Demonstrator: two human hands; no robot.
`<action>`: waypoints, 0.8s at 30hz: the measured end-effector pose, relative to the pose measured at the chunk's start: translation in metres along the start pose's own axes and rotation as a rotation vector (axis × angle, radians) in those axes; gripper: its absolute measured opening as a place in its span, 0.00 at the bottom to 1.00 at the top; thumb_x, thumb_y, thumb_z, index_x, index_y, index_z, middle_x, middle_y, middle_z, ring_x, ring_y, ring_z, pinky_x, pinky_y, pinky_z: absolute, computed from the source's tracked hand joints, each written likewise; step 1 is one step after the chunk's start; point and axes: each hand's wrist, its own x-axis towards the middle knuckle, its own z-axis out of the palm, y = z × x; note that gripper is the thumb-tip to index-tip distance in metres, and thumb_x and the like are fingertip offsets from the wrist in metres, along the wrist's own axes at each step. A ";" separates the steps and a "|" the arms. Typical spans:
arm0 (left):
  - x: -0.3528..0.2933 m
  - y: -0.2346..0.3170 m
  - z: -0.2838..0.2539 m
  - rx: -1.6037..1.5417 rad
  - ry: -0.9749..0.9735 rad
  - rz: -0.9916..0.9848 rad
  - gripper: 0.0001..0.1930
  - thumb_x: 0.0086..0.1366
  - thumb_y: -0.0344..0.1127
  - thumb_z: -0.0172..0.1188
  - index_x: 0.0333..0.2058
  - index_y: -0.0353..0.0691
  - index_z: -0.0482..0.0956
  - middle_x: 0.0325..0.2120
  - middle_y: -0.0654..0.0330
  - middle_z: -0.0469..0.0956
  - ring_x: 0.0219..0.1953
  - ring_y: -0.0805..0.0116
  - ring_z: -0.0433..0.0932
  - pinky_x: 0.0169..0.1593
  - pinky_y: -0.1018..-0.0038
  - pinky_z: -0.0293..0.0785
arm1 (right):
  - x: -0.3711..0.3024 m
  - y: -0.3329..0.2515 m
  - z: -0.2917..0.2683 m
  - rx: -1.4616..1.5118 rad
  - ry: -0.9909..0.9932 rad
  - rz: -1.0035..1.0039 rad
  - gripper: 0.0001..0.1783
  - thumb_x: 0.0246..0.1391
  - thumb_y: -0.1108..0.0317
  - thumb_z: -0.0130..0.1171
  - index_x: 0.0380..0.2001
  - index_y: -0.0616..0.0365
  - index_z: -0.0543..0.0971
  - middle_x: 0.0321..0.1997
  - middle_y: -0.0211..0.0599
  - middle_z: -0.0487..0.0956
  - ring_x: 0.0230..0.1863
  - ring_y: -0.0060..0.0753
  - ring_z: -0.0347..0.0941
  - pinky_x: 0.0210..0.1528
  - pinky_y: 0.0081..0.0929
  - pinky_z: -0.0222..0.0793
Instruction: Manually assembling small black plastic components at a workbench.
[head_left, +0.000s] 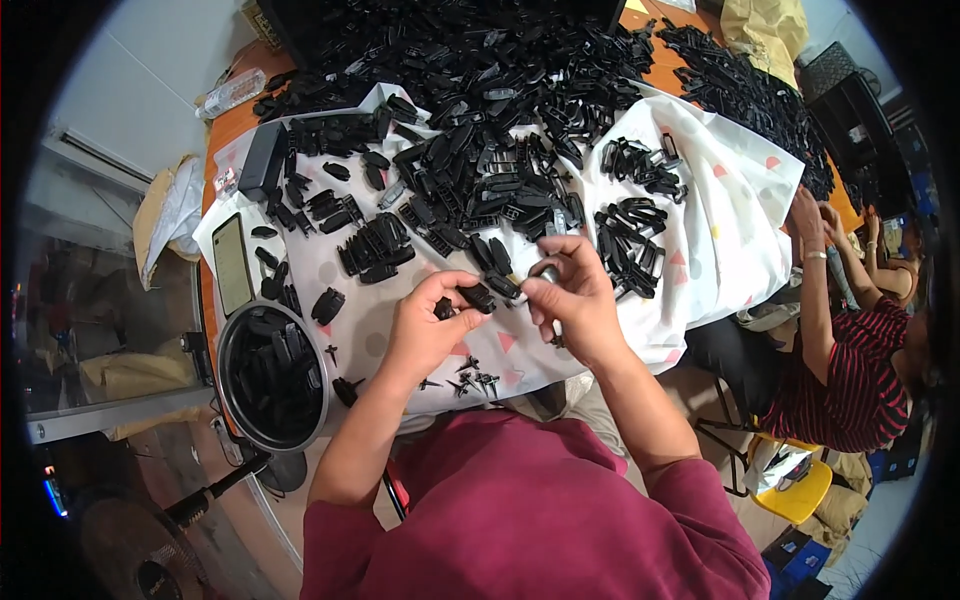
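Observation:
My left hand [432, 328] is closed, with a small black plastic part [477, 297] between thumb and fingers. My right hand [582, 308] faces it, its thumb and fingers pinched round a small shiny grey piece [547, 273] whose kind I cannot make out. Between and beyond the hands spreads a pile of black plastic parts [500, 180] on a white patterned cloth [330, 270]. Left of my left hand, a row of black parts [376, 243] stands close together. Several small dark pieces with thin stems [478, 380] lie by the cloth's near edge, below the hands.
A round metal bowl [322, 385] of black parts stands at the left, near a phone [232, 262] and a dark box [262, 160]. A plastic bottle [232, 93] lies far left. At right, a person in a striped shirt [835, 385] works along the table. A fan [130, 550] stands lower left.

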 end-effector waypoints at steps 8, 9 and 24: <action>-0.006 0.024 0.005 0.362 0.075 0.339 0.16 0.45 0.29 0.67 0.35 0.36 0.78 0.31 0.59 0.74 0.34 0.71 0.73 0.34 0.78 0.68 | -0.015 0.000 0.008 0.265 -0.009 0.238 0.08 0.53 0.71 0.54 0.35 0.62 0.72 0.25 0.39 0.76 0.22 0.30 0.75 0.19 0.19 0.72; -0.008 0.022 0.005 0.360 0.075 0.338 0.16 0.45 0.29 0.67 0.35 0.36 0.78 0.31 0.59 0.74 0.34 0.71 0.73 0.34 0.78 0.68 | -0.018 -0.003 0.007 0.244 -0.033 0.272 0.07 0.53 0.70 0.54 0.34 0.61 0.72 0.23 0.38 0.75 0.19 0.29 0.74 0.17 0.18 0.70; -0.021 0.039 0.007 0.474 0.048 0.436 0.15 0.45 0.29 0.68 0.34 0.36 0.76 0.27 0.62 0.74 0.29 0.71 0.73 0.34 0.79 0.68 | -0.022 -0.014 -0.004 0.078 -0.100 0.338 0.06 0.51 0.69 0.56 0.28 0.61 0.72 0.17 0.36 0.74 0.10 0.23 0.68 0.10 0.15 0.61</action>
